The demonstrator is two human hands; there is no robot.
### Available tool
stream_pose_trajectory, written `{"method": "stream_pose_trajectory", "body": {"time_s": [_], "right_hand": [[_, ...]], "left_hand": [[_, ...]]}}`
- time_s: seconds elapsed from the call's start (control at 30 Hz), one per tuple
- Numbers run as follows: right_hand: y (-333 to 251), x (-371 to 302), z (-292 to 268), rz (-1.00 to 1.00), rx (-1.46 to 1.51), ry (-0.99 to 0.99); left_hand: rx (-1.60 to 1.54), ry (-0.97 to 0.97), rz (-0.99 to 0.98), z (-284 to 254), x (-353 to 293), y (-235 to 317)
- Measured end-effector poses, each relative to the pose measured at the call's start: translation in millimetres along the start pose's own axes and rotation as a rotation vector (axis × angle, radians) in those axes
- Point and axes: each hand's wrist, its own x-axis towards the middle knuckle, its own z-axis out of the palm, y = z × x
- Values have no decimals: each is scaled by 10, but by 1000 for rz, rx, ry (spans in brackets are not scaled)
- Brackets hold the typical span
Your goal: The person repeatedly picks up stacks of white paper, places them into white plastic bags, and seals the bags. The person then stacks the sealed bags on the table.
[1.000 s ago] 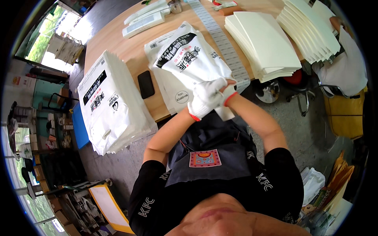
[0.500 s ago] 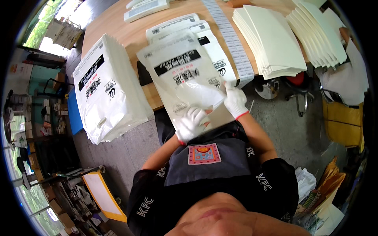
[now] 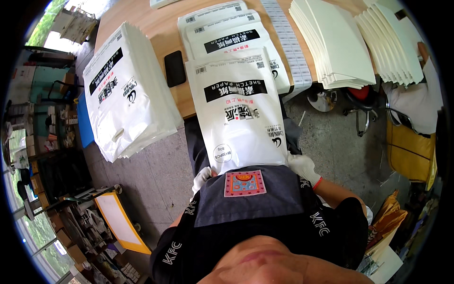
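Observation:
A white printed plastic bag of sketch paper (image 3: 246,142) lies from the table's near edge down to my apron, its open or flap end not visible. My left hand (image 3: 202,180), in a white knit glove, is closed at the bag's near left corner. At the near right corner my right hand (image 3: 302,168), gloved with a red cuff, is closed against the bag's edge; its fingertips are partly hidden. Beyond this bag, more of the same flat printed bags (image 3: 201,35) overlap on the table.
A tall stack of filled bags (image 3: 113,94) overhangs the table's left side. A black phone (image 3: 175,68) lies beside the bags. A label strip (image 3: 286,42) and stacks of cream paper (image 3: 333,47) are to the right. Another person's arm (image 3: 422,51) shows at far right.
Both hands have drawn back toward my body, to the bag's near corners. The bag has shifted nearer and slightly right, lying flatter, and the phone is uncovered.

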Motion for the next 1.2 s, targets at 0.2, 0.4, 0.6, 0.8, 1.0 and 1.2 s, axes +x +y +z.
{"method": "stream_pose_trajectory", "body": {"time_s": [0.2,0.4,0.6,0.8,1.0,1.2], "right_hand": [[-26,706,-404,7,44,315],[239,641,-341,82,217,101],[1724,1735,217,600,508,343],[1958,2084,544,433,799,322],[1923,1405,276,82,1160,439],[1279,740,-563,43,478,752]], "left_hand": [[74,247,404,213,877,105],[325,-14,445,162,732,-479],[259,-75,569,370,1056,-38],[62,-450,366,1303,1642,674],[-27,-679,144,2063,1861,968],[-545,-815,-501,2530,1822,1115]]}}
